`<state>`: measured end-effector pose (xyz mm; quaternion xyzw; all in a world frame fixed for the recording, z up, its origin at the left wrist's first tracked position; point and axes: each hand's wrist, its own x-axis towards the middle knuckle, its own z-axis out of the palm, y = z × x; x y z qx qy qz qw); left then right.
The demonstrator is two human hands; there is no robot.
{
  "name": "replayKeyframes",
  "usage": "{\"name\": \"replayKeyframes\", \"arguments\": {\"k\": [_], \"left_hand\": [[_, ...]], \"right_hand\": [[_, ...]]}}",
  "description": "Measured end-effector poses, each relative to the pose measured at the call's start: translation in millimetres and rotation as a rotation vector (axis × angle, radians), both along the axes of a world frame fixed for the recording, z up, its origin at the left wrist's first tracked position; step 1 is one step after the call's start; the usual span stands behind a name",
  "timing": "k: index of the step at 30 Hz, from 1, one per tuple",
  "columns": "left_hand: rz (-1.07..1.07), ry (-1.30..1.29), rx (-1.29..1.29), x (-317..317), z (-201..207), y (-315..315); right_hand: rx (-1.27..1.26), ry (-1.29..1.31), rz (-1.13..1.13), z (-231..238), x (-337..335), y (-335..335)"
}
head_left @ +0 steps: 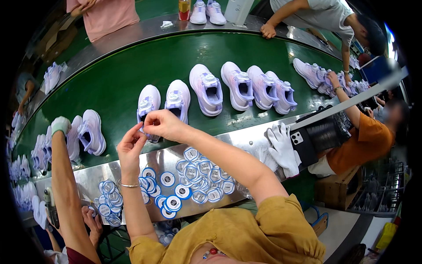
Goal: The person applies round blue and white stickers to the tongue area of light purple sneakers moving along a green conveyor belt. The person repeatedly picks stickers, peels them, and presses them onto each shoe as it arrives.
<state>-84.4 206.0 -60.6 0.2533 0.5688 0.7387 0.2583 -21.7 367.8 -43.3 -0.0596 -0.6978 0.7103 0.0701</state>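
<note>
My left hand (pixel 131 144) and my right hand (pixel 167 125) meet fingertip to fingertip just over the near end of a pale lavender sneaker (pixel 148 97). Both are closed in a pinch; whatever is between the fingers is too small to make out. Beside that shoe stands its match, another lavender sneaker (pixel 178 93), partly covered by my right hand. Below my wrists, round white tags with blue rims (pixel 173 203) lie loose on a metal ledge (pixel 237 137). A heap of similar tags (pixel 204 167), apparently in clear wrapping, spreads to their right.
A green conveyor belt (pixel 132 66) carries several more sneakers (pixel 206 90) on both sides. At left a co-worker's gloved hand (pixel 60 125) touches shoes. White gloves (pixel 283 149) and a dark phone (pixel 303 143) lie on the right, under a slanting metal bar (pixel 351 99). Other people work around the belt.
</note>
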Motion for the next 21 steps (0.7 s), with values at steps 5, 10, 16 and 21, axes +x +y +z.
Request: {"name": "replayKeyframes", "arguments": {"k": [5,10,16,21], "left_hand": [[0.025,-0.014,0.000,0,2,-2],[0.036,-0.052,0.010,3,-1,-3],[0.056,-0.062,0.104,-5,-17,-6],[0.075,-0.050,0.062,-4,-10,-5]], "right_hand": [[0.131,0.043,0.052,-9,-5,0],[0.123,0.042,0.119,-4,-2,-3],[0.185,0.064,0.090,-10,-3,-1],[0.069,0.103,0.028,-7,-6,-9]]}}
